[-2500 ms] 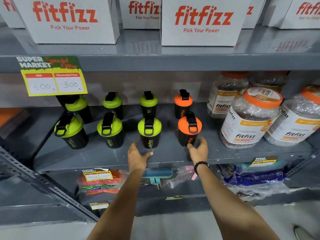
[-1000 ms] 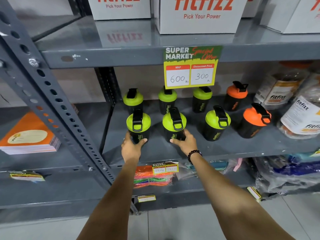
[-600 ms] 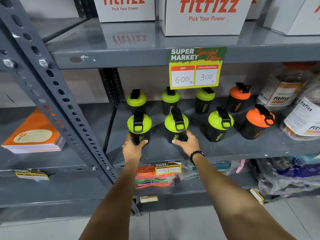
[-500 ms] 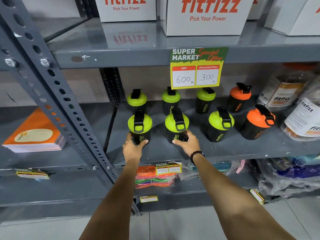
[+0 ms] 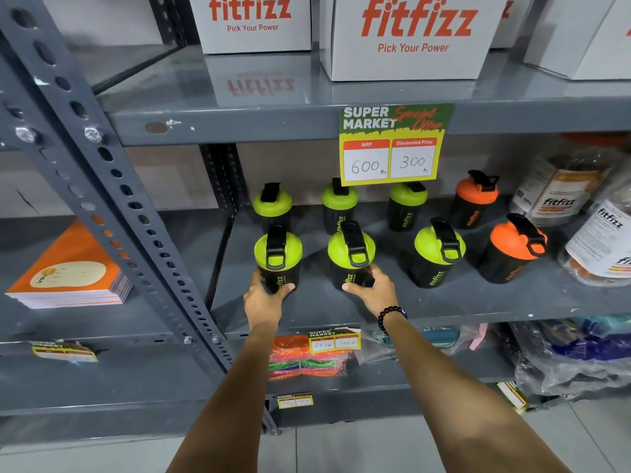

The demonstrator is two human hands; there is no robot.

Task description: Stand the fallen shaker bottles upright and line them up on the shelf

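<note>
On the grey metal shelf [image 5: 444, 302] eight plastic shaker bottles stand upright in two rows, and my left hand [image 5: 264, 300] has its fingers [image 5: 286, 287] wrapped around the black body of the front-left bottle with the lime-green lid [image 5: 277, 259], while my right hand [image 5: 374, 290] is closed low around the second green-lidded black bottle [image 5: 351, 256] just beside it. They look empty, so I judge them light, stiff, smooth and easy to tip. I think it is safer to hold the lower body, not the black flip cap [image 5: 276, 245], which may open.
</note>
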